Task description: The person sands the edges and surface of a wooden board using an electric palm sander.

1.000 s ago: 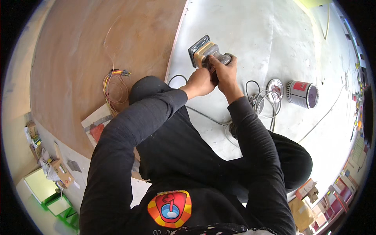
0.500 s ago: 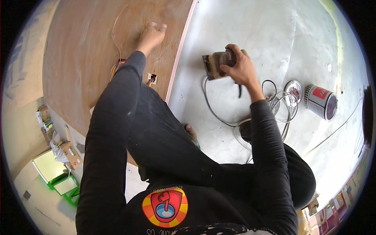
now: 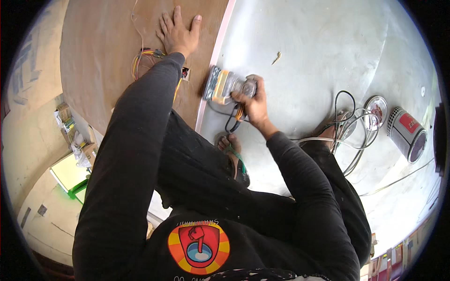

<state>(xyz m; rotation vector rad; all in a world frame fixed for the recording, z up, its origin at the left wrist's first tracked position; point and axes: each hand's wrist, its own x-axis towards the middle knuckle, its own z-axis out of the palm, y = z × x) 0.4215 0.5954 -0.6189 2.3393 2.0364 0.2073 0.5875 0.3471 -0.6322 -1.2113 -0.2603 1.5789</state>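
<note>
Here, sander (yellow-banded), gripped in right hand

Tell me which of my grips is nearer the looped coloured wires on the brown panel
Left. Your left grip is open just past the looped wires, slightly to their right; your right grip, holding the sander, is farther right.

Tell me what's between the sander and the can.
In the head view: the right hand holding the sander, then a foot, looped cables and a round lid.
</note>
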